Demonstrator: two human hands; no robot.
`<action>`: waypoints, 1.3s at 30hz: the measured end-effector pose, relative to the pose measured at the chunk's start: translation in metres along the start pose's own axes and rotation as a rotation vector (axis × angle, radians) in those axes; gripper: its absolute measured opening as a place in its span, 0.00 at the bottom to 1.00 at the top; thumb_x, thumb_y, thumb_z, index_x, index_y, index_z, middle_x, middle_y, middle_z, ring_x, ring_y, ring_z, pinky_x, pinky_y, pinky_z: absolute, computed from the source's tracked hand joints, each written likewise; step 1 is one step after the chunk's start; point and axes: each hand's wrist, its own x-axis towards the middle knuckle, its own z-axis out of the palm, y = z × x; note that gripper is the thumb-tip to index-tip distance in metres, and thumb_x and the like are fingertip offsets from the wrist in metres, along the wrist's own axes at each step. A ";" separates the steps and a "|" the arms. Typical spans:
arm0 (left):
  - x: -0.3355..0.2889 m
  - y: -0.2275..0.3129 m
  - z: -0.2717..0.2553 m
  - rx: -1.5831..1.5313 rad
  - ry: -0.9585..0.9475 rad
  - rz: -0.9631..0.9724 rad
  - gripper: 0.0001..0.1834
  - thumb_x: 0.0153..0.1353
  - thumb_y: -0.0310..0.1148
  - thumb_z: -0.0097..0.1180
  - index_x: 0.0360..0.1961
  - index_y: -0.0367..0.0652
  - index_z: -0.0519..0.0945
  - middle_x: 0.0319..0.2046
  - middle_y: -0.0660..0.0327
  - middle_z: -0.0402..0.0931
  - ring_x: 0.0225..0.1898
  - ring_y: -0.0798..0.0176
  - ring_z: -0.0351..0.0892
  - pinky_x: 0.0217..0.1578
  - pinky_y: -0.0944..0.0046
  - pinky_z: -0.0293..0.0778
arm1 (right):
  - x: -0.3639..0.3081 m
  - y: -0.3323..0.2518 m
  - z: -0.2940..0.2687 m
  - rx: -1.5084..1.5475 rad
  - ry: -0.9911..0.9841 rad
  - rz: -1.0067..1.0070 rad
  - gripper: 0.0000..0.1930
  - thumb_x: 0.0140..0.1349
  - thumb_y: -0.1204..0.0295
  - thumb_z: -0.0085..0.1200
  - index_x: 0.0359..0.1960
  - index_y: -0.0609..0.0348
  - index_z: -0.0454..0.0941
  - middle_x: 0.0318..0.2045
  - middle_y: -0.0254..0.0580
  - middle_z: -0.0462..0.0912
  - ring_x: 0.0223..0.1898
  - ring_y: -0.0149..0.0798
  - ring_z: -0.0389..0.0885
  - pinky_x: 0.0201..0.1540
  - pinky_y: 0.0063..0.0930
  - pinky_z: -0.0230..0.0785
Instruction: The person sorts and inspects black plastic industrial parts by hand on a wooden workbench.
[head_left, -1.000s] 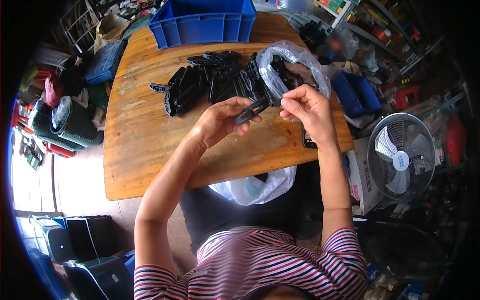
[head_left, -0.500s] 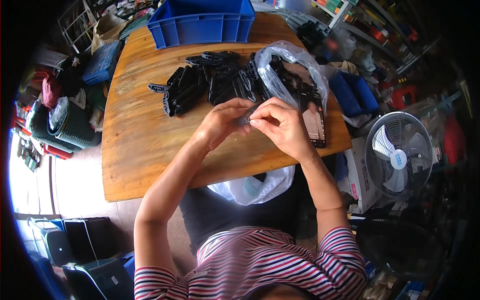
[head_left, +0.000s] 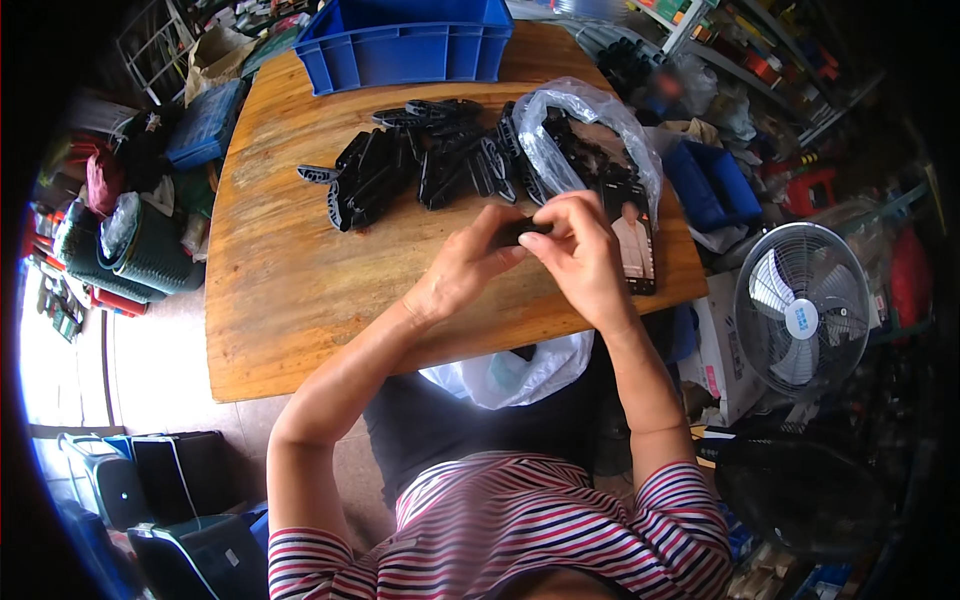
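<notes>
Above the right part of the wooden table, a small black plastic piece [head_left: 514, 233] is held between my two hands. My left hand [head_left: 468, 252] grips its left end with thumb and fingers. At its right end, the thumb and fingers of my right hand [head_left: 580, 245] are pinched together on it. My fingers cover much of the piece, so its full shape is hidden. Beyond my hands lies a loose heap of black plastic parts [head_left: 375, 180], several with grey patterned ends. A clear plastic bag [head_left: 540, 100] with small dark parts inside stands open beside the heap.
A phone [head_left: 634, 245] with a lit screen lies right of my right hand, against the bag. At the table's far edge stands a blue bin [head_left: 405, 60]. A white bag [head_left: 520, 378] hangs over my lap, below the table edge [head_left: 330, 375]. A fan [head_left: 800, 315] stands at right.
Both hands have shifted slightly right and toward me, still holding the black piece. It is now turned, showing a dark side instead of the greyish marked face.
</notes>
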 end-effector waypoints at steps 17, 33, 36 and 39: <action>0.031 -0.051 -0.044 1.220 0.268 0.266 0.15 0.51 0.26 0.52 0.42 0.42 0.73 0.32 0.56 0.67 0.38 0.53 0.68 0.40 0.58 0.67 | -0.146 0.009 0.003 -0.282 -0.293 -0.088 0.13 0.46 0.74 0.64 0.33 0.60 0.75 0.27 0.41 0.78 0.28 0.40 0.79 0.32 0.28 0.72; 0.022 -0.047 -0.044 1.013 0.268 0.178 0.16 0.49 0.23 0.52 0.41 0.45 0.71 0.35 0.57 0.72 0.39 0.51 0.71 0.41 0.59 0.70 | 0.121 0.175 -0.071 -0.750 -0.328 0.365 0.12 0.47 0.68 0.61 0.33 0.56 0.79 0.30 0.44 0.82 0.34 0.42 0.81 0.37 0.32 0.70; 0.022 -0.036 -0.050 0.550 0.275 0.113 0.11 0.56 0.24 0.48 0.42 0.42 0.71 0.35 0.59 0.73 0.34 0.61 0.77 0.36 0.66 0.72 | 0.105 0.167 -0.074 -0.520 -0.044 0.227 0.07 0.48 0.73 0.60 0.30 0.58 0.76 0.27 0.44 0.79 0.32 0.43 0.78 0.36 0.34 0.70; 0.016 -0.034 -0.047 -0.432 0.109 -0.235 0.09 0.59 0.24 0.45 0.41 0.40 0.72 0.35 0.60 0.72 0.34 0.66 0.76 0.35 0.67 0.72 | 0.081 0.107 -0.058 -0.172 0.004 0.057 0.07 0.48 0.78 0.59 0.29 0.61 0.75 0.28 0.41 0.77 0.31 0.40 0.78 0.33 0.30 0.69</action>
